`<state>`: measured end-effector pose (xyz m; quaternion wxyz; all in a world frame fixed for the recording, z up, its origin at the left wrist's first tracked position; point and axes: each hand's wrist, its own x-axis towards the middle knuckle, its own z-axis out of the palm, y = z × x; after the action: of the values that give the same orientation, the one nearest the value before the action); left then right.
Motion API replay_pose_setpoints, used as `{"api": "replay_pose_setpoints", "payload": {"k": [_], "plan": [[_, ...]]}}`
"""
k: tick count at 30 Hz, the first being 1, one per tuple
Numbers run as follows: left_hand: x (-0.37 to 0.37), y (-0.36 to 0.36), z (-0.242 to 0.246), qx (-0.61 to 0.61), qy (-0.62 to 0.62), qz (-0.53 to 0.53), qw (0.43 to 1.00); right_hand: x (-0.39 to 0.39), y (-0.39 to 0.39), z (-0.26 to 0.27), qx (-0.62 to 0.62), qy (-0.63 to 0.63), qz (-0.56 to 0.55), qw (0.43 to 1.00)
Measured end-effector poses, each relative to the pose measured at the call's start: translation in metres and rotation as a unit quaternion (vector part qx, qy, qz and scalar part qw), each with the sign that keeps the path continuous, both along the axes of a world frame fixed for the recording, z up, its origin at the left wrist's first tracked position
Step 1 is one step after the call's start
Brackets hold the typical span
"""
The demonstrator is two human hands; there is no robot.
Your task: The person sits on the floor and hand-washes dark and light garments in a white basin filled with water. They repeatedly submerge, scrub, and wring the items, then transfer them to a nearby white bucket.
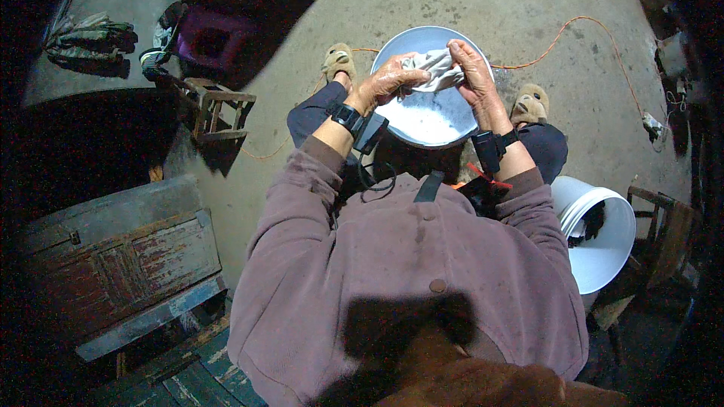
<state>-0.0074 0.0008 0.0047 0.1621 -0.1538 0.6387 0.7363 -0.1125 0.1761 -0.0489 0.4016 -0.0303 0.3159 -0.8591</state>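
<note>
A crumpled white cloth is stretched between my two hands, above a round metal basin. My left hand grips one side of it, with the thumb lying over the fabric. On the other side my right hand pinches the cloth near its upper edge between thumb and fingers. Both hands look wet. The basin sits low between my feet, and its inner bottom shines brightly; how much water it holds cannot be told. Each wrist wears a black strapped device.
An orange cord runs over the concrete floor to a power strip. A white bucket lies tilted at my right. Leftward are a small wooden stool, a worn wooden chest and a heap of fabric.
</note>
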Motion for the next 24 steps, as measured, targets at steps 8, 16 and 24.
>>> {"api": "replay_pose_setpoints", "payload": {"k": [8, 16, 24], "plan": [[-0.006, 0.029, -0.002, 0.121, 0.114, 0.181, 0.969, 0.004, -0.004, -0.002, 0.000, -0.095, 0.003, 0.996], [-0.038, 0.088, -0.007, -0.602, 0.177, 0.073, 0.775, 0.040, -0.012, -0.002, 0.217, -0.116, -0.051, 0.968], [-0.033, 0.089, -0.025, -0.590, 0.171, 0.038, 0.788, 0.031, -0.023, -0.020, 0.167, -0.198, -0.104, 0.960]]}}
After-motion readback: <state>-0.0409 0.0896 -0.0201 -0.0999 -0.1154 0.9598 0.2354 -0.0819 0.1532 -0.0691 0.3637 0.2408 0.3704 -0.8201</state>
